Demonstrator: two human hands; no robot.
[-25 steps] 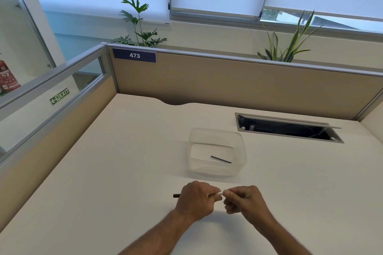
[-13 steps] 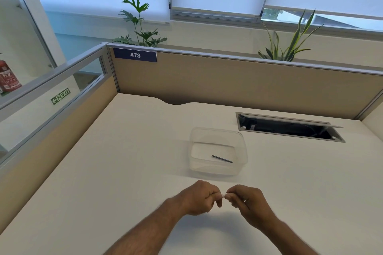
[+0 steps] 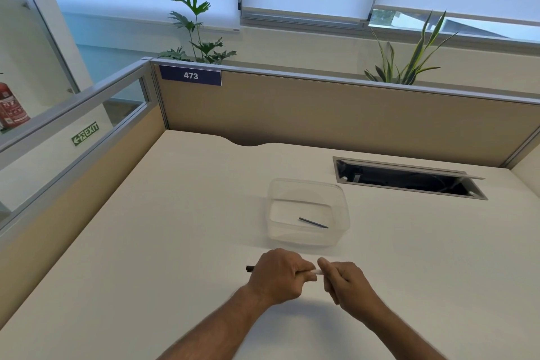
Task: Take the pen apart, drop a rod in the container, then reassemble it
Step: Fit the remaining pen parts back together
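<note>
My left hand (image 3: 279, 275) is closed around the pen (image 3: 317, 271), whose white body shows between the two hands and whose dark tip sticks out to the left of the fist. My right hand (image 3: 346, 280) pinches the pen's right end with thumb and fingers. Both hands hover just above the desk, in front of the clear plastic container (image 3: 344, 222). A thin dark rod (image 3: 313, 222) lies on the container's floor, toward its right side.
The beige desk (image 3: 175, 228) is walled by partitions at the back and left. An open cable hatch (image 3: 409, 178) is sunk into the desk at the back right. Two plants stand behind the back partition.
The pen's dark tip, hidden half a second ago, shows again left of my left fist. Both hands stay together in front of the container.
</note>
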